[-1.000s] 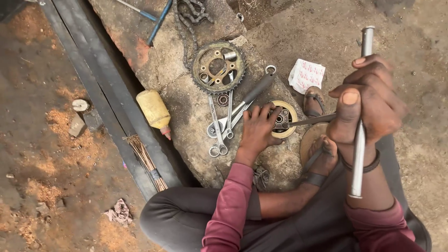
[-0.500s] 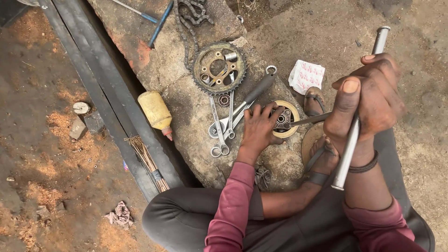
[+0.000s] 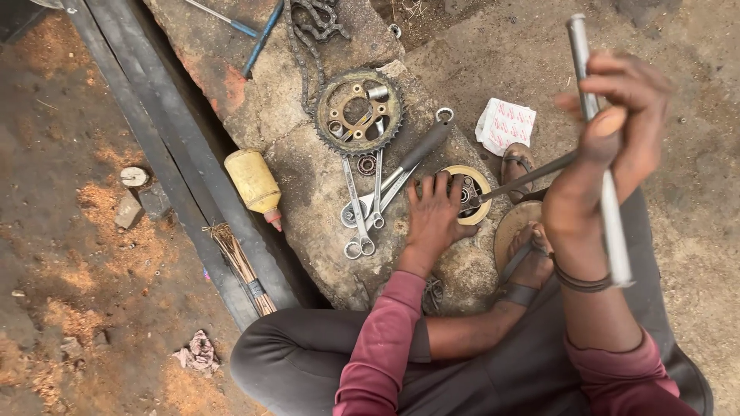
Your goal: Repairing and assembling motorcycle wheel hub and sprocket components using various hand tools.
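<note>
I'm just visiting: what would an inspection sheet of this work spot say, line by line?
Surface: rough stone slab on dirt ground.
Job's things: round yellow-rimmed bearing part on the slab; thin rod reaching to it; metal bar.
Clutter: toothed sprocket, chain, wrenches, yellow bottle, small printed packet.
Hands: left hand presses on the bearing part; right hand grips the metal bar, raised.
Cables: nothing seen.
Surroundings: dark metal rail, sawdust patches, sandals.

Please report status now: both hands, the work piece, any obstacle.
Left hand pressing round bearing part on stone slab. Right hand gripping metal rod, raised. Wrenches and sprocket lie beside the left hand.
</note>
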